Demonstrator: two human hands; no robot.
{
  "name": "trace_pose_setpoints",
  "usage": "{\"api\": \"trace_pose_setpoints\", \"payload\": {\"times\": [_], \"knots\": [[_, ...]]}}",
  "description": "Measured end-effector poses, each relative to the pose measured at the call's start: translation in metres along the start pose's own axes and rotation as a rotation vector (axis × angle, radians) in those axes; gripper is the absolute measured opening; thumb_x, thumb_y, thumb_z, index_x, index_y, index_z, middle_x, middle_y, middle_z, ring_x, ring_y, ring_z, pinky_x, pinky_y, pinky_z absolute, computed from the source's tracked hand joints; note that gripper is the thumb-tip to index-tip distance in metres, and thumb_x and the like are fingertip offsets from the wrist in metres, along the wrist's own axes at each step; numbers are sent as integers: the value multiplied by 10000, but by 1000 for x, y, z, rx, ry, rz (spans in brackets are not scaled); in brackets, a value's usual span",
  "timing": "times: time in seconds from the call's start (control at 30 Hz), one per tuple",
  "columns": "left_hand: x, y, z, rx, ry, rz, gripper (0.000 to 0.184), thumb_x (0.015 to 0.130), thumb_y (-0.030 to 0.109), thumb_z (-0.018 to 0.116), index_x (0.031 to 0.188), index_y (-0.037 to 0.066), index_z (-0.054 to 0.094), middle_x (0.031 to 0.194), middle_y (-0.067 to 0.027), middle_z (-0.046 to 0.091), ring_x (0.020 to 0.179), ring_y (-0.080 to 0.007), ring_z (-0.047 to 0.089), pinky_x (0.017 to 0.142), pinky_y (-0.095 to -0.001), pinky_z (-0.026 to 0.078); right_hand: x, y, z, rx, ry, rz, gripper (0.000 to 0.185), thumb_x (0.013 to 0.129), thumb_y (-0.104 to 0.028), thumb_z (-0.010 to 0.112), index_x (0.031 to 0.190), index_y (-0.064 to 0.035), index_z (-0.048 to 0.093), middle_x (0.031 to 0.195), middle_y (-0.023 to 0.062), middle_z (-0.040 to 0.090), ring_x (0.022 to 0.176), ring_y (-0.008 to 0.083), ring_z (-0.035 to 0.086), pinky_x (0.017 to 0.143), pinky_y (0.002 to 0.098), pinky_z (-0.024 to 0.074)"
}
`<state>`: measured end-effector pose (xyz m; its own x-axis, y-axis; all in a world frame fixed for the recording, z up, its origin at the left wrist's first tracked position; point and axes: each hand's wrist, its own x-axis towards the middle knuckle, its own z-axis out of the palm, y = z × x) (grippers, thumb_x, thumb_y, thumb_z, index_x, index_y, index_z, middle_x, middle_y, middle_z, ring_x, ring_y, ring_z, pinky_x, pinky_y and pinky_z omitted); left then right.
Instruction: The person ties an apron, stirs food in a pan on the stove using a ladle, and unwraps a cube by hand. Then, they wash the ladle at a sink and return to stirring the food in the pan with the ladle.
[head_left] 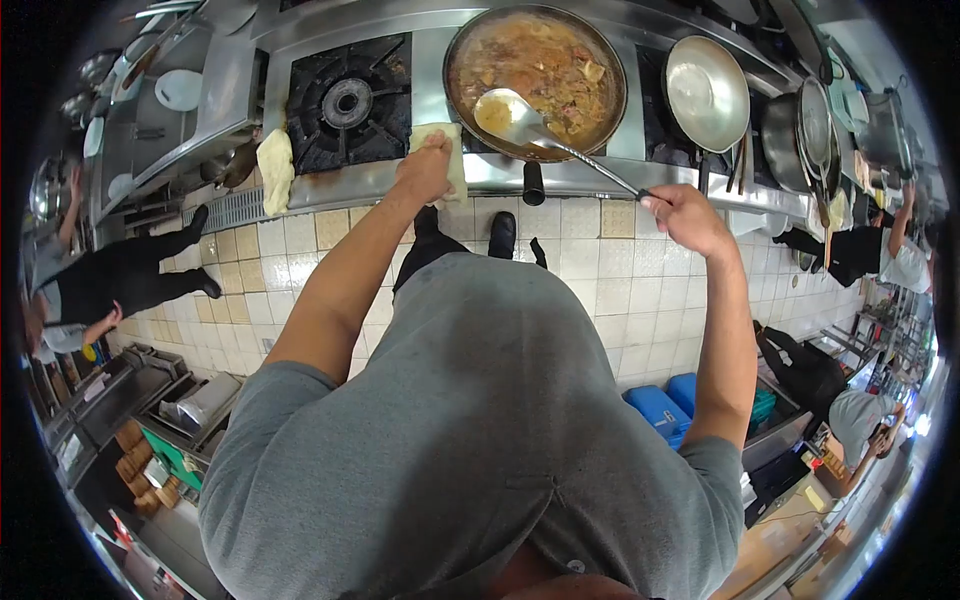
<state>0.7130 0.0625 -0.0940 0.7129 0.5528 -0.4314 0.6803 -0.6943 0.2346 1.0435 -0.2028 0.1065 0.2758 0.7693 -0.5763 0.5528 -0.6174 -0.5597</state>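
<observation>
My right hand [690, 218] is closed round the dark handle end of a long metal ladle [590, 163]. The ladle's bowl lies in a large round pan [447, 80] full of brown liquid with pieces of food, and some yellowish liquid shows in the bowl. On the steel stove edge left of the pan, my left hand [426, 168] grips a folded pale cloth [455, 160]. The pan's black handle [534, 184] points towards me, with neither hand on it.
An unused burner [347, 103] is left of the pan, with another cloth [275, 172] beside it. An empty metal pan [707, 95] and stacked pots [786, 140] stand right. Co-workers [120, 275] are at both sides. Blue boxes [660, 410] sit behind on the right.
</observation>
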Motion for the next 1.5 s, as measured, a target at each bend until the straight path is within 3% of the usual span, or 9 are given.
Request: {"api": "trace_pose_setpoints", "payload": {"times": [0.53, 0.6, 0.87, 0.93, 1.03, 1.2, 1.33, 1.4, 1.5], "knots": [[6, 10, -5, 64, -64, -25, 878, 754, 268, 880, 1479, -2, 465, 1571, -213, 436, 1357, -372, 552, 1085, -460, 518, -255, 194, 67, 456, 306, 632, 215, 987, -192, 700, 978, 12, 767, 629, 14, 590, 478, 90, 498, 430, 280, 395], [1, 14, -5, 48, 36, -12, 715, 690, 272, 905, 1291, 9, 620, 1379, -211, 606, 1159, -406, 684, 982, -485, 567, -262, 247, 94, 459, 237, 663, 221, 982, -198, 703, 996, 11, 773, 614, 21, 592, 472, 97, 507, 429, 287, 396], [10, 17, -4, 146, -57, 23, 795, 708, 285, 897, 1356, -32, 562, 1426, -247, 567, 1227, -392, 660, 1016, -466, 556, -128, 383, 206, 369, 160, 701, 459, 930, -337, 702, 673, 43, 677, 565, 130, 630, 453, 215, 584, 444, 405, 462], [6, 24, -11, 151, -69, 11, 817, 693, 296, 910, 1355, -31, 558, 1432, -241, 562, 1220, -392, 665, 1027, -473, 547, -72, 379, 218, 286, 207, 738, 380, 923, -288, 679, 753, 48, 736, 658, 206, 699, 562, 286, 682, 582, 443, 545], [8, 23, -6, 171, -34, 12, 784, 693, 281, 913, 1329, -26, 572, 1409, -223, 575, 1212, -394, 668, 1028, -483, 544, -10, 360, 214, 27, 254, 817, 303, 914, -207, 595, 982, 18, 787, 1120, 283, 741, 1124, 387, 721, 972, 456, 576], [7, 36, -20, 97, -154, -104, 873, 694, 264, 921, 1420, -22, 530, 1557, -228, 476, 1285, -387, 628, 1057, -464, 536, -3, 360, 211, 200, 468, 976, 314, 909, -220, 598, 1013, 12, 784, 1145, 278, 740, 1133, 408, 717, 981, 464, 575], [12, 15, 3, 169, -77, -33, 966, 712, 280, 920, 1517, -1, 467, 1652, -229, 378, 1357, -364, 585, 1080, -449, 531, -45, 430, 257, 507, 597, 972, 274, 940, -240, 640, 802, -8, 688, 845, 244, 731, 817, 377, 737, 652, 511, 545], [12, 17, -1, 145, -123, -105, 948, 730, 274, 911, 1523, 7, 465, 1653, -226, 378, 1374, -362, 571, 1082, -449, 531, -87, 479, 295, 785, 721, 665, 216, 998, -216, 635, 845, -68, 596, 663, 75, 551, 523, 189, 524, 417, 346, 405], [11, 16, -2, 117, -130, -105, 929, 751, 252, 896, 1531, 9, 453, 1658, -225, 371, 1369, -371, 574, 1075, -455, 538, -157, 409, 262, 1330, 867, 915, 196, 1018, -267, 626, 886, -126, 591, 691, 17, 565, 521, 109, 503, 400, 249, 362]]}}
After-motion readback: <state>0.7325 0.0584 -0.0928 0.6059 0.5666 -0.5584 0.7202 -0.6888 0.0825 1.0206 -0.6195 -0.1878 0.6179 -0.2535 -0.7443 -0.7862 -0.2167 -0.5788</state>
